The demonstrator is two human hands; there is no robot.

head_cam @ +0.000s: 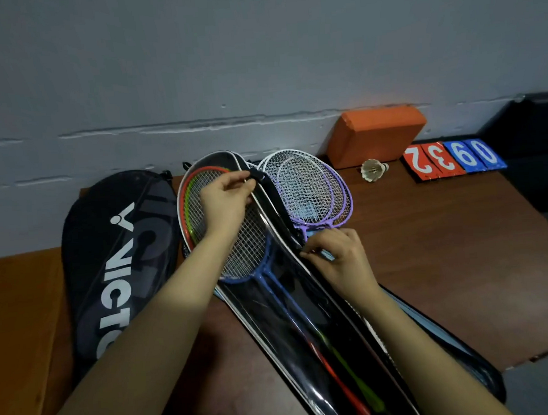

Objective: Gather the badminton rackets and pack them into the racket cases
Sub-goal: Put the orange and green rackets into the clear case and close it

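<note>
A brown wooden desk (446,261) stands against a grey wall (193,68) and carries everything. Across its middle, running from the wall toward the viewer, lies the open racket case (306,333), black inside with a white-piped rim. Inside it rest three rackets — an orange racket (186,193), a green racket (188,212) just within it, and a blue racket (263,265) on top, their heads overlapping at the far end and their shafts reaching down the case. To the left lies a closed black case (116,265) with white VICTOR lettering, just beside the open one. Just right of the open case, two purple rackets (310,189) lie stacked on the desk, heads toward the wall.

The left hand (224,200) lies over the strung heads, its fingers (244,183) pinching the case's edge near a black tab. The right hand (340,257) is at the case's right rim, fingers (310,253) pressed together on the edge — the exact part held is too small to tell.

By the wall sits an orange block (377,133); beside it a flip scoreboard (452,161) of red and blue number cards, and a white shuttlecock (373,169) between them.
</note>
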